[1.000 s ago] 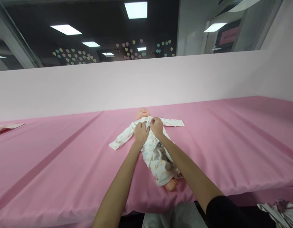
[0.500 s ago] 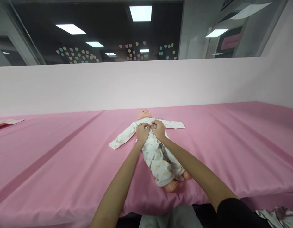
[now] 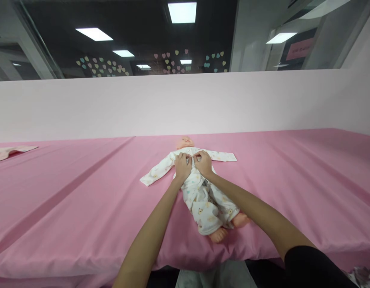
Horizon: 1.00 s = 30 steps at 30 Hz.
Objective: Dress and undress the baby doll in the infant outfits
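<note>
A baby doll (image 3: pixel 185 142) lies on its back, its head toward the wall and its bare feet toward me. It wears a white printed baby top (image 3: pixel 161 169), sleeves spread wide, and matching trousers (image 3: pixel 204 214). At the doll's chest, my left hand (image 3: pixel 183 166) pinches the front of the top between thumb and fingers. Close beside it, my right hand (image 3: pixel 203 163) pinches the same cloth, with the fingertips of both hands nearly meeting. Whatever small fastening may lie between the fingertips is too small to make out.
The doll rests on a pink padded cover (image 3: pixel 83 208) with a front edge near my legs. A pale pink cloth (image 3: pixel 14 152) lies at the far left. Behind stands a white wall (image 3: pixel 185 106) below a dark window (image 3: pixel 137 32). Crumpled fabric (image 3: pixel 365 276) shows at the lower right.
The view has shifted slightly, so the scene sits a little further right. Both hands stay pinched at the top's front; more of the doll's right-side foot shows beside my right forearm.
</note>
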Tool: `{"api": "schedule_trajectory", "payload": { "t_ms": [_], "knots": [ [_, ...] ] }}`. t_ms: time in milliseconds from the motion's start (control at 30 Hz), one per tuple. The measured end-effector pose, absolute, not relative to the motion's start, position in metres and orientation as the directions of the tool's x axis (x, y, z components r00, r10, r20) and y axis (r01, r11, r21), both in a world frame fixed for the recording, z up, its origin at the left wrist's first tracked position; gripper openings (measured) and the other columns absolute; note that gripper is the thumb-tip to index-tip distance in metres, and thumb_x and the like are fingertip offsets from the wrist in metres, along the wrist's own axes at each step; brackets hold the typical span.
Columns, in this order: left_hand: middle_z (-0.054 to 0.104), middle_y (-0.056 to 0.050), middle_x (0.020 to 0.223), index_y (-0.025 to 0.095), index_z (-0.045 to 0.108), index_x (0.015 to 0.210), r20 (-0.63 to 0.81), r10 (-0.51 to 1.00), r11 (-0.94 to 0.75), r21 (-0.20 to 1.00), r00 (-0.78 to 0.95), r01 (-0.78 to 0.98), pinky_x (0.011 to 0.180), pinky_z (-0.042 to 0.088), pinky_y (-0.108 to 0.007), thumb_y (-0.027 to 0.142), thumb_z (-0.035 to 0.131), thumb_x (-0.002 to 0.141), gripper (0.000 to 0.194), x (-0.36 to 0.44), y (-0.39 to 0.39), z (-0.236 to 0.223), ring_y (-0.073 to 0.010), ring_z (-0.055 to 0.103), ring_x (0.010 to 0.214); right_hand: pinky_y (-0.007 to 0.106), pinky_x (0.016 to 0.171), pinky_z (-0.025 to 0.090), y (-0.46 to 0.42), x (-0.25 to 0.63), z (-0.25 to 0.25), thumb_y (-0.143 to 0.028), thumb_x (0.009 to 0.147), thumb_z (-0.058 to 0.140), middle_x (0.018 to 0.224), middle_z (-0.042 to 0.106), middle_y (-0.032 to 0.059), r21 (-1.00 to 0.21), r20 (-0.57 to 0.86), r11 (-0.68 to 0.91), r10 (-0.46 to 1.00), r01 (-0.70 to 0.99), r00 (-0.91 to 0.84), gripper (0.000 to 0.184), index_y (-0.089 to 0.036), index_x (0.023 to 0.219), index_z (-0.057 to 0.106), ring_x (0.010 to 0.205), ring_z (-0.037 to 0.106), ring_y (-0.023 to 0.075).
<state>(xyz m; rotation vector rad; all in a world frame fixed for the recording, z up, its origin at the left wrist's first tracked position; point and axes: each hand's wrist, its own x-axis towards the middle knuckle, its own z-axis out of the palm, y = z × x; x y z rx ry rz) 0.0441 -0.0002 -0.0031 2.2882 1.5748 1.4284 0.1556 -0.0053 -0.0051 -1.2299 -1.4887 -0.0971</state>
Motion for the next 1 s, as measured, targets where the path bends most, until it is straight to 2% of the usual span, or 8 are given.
{"api": "schedule_trajectory", "payload": {
  "t_ms": [300,500,667,833,1000],
  "knots": [
    [0.058,-0.008,0.093,0.018,0.057,0.086,0.676,0.73,-0.498,0.425,0.101,0.756,0.083,0.038,-0.04,0.022,0.046,0.085,0.012,0.045,-0.006,0.0,-0.0249,0.049,0.092,0.031,0.077,0.041,-0.015,0.152,-0.002,-0.017,0.075,0.053,0.073,0.062,0.0029,-0.573,0.735,0.402,0.637,0.714,0.231,0.008,-0.019,0.067,0.056,0.077,0.055,0.0183],
    [0.059,-0.007,0.094,0.018,0.058,0.087,0.683,0.721,-0.517,0.42,0.116,0.746,0.083,0.038,-0.039,0.024,0.047,0.085,0.013,0.045,-0.007,0.0,-0.0248,0.049,0.092,0.032,0.077,0.042,-0.014,0.156,-0.002,-0.019,0.075,0.055,0.073,0.065,0.0036,-0.594,0.726,0.428,0.649,0.681,0.226,0.011,-0.018,0.067,0.062,0.077,0.056,0.0186],
    [0.06,-0.006,0.094,0.019,0.058,0.087,0.683,0.715,-0.567,0.44,0.151,0.696,0.086,0.038,-0.038,0.026,0.046,0.086,0.014,0.043,-0.006,-0.002,-0.0226,0.05,0.094,0.034,0.086,0.041,-0.018,0.16,-0.006,-0.015,0.076,0.05,0.09,0.066,0.0047,-0.487,0.737,0.486,0.674,0.726,0.044,0.023,-0.019,0.089,0.069,0.089,0.055,0.0201],
    [0.061,-0.004,0.091,0.02,0.053,0.087,0.705,0.699,-0.604,0.493,0.119,0.626,0.085,0.04,-0.035,0.021,0.045,0.084,0.009,0.042,-0.01,-0.001,-0.02,0.053,0.092,0.035,0.092,0.039,-0.028,0.162,-0.007,-0.017,0.074,0.053,0.105,0.062,0.0075,-0.42,0.696,0.495,0.714,0.761,-0.081,0.038,-0.016,0.111,0.063,0.099,0.052,0.022],
    [0.062,-0.004,0.093,0.02,0.051,0.089,0.699,0.712,-0.606,0.559,0.072,0.566,0.084,0.042,-0.034,0.017,0.043,0.082,0.011,0.043,-0.015,0.001,-0.0188,0.056,0.091,0.039,0.095,0.037,-0.035,0.164,-0.008,-0.021,0.077,0.053,0.115,0.058,0.011,-0.393,0.67,0.455,0.737,0.799,-0.09,0.042,-0.015,0.118,0.058,0.107,0.048,0.0245]
  ]
}}
